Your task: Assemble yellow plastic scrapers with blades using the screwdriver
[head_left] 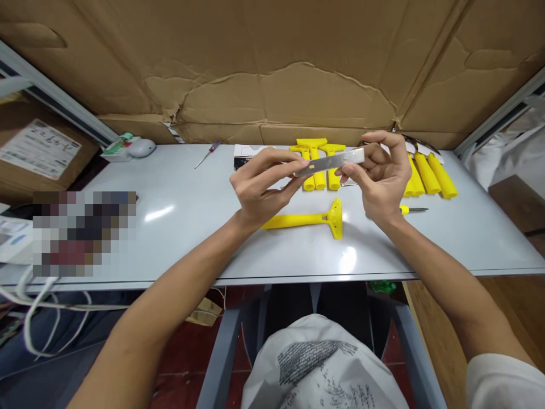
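Observation:
Between my two hands, above the table, is a flat silver scraper blade [327, 165] with a small slot near its left end. My left hand [270, 179] pinches that left end between thumb and fingers. At the other end, my right hand [381, 173] grips the blade with its thumb along the lower edge and its fingers curled behind. Below them, a yellow scraper handle [306, 220] lies on the table, its wide head to the right and its left end partly behind my left wrist.
Behind my hands lie several yellow scraper heads [315, 145]. Several yellow handles [432, 173] rest at right, near a yellow screwdriver [413, 209]. A second screwdriver [208, 154] lies at the back left. A cardboard wall [272, 62] closes off the table's [183, 250] far side.

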The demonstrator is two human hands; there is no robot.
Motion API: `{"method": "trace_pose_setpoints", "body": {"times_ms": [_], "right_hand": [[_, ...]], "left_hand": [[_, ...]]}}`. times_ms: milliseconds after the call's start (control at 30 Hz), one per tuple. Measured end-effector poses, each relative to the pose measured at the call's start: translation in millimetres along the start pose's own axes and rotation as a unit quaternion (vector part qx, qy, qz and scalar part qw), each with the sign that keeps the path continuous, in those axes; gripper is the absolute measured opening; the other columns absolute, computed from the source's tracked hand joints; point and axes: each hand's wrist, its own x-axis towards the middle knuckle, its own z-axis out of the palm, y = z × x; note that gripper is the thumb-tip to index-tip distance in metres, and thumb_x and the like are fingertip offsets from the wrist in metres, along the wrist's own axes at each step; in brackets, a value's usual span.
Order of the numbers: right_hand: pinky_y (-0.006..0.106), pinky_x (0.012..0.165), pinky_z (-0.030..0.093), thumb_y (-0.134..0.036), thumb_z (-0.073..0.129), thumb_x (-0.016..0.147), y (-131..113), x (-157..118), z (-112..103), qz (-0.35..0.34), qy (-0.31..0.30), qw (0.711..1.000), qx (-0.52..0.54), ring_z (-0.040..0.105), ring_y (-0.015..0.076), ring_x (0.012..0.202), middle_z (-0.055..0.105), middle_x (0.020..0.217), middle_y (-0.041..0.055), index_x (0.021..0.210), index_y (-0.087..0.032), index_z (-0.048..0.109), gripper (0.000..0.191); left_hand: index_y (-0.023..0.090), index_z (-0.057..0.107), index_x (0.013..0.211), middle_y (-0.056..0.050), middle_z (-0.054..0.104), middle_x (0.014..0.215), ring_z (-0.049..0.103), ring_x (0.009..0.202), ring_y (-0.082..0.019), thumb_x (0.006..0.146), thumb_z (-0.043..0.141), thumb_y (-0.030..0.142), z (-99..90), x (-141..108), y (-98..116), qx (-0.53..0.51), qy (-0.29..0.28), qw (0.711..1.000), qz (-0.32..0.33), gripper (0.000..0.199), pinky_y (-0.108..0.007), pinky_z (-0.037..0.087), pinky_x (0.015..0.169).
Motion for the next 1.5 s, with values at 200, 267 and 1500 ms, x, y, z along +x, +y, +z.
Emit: {"method": "trace_pose_setpoints", "body": {"times_ms": [200, 267, 1500], "right_hand": [[0.03, 0.07, 0.065, -0.075, 0.103, 0.08, -8.0, 0.0, 4.4, 0.159, -0.016, 0.977, 0.14, 0.082, 0.0185, 0.085, 0.076, 0.093, -0.0004, 0.11, -0.03, 0.071, 0.063], [0.025, 0.068, 0.062, -0.068, 0.109, 0.073, -11.1, 1.0, 5.5, 0.207, -0.004, 0.96, 0.189, 0.077, 0.0131, 0.081, 0.076, 0.095, -0.0013, 0.099, -0.027, 0.071, 0.061], [0.028, 0.056, 0.041, -0.063, 0.085, 0.102, 2.5, 10.1, -36.4, 0.201, -0.227, 0.935, -0.185, 0.057, 0.0142, 0.061, 0.067, 0.065, 0.0004, 0.087, -0.021, 0.071, 0.047]], "left_hand": [[0.03, 0.082, 0.131, 0.0, 0.084, 0.107, 0.077, 0.082, -0.013, 0.106, 0.09, 0.016, 5.4, -4.7, 11.0, 0.023, -0.032, 0.999, 0.009, 0.03, -0.025, 0.064, 0.07], [0.027, 0.08, 0.133, 0.0, 0.084, 0.107, 0.076, 0.08, -0.012, 0.108, 0.084, 0.012, 7.2, -7.9, 14.1, 0.026, -0.06, 0.998, 0.01, 0.029, -0.023, 0.063, 0.07], [0.015, 0.078, 0.13, -0.009, 0.084, 0.1, 0.08, 0.08, -0.02, 0.123, 0.065, 0.033, 10.2, -33.1, 35.4, 0.088, -0.318, 0.944, -0.021, 0.023, -0.031, 0.059, 0.068]]}}
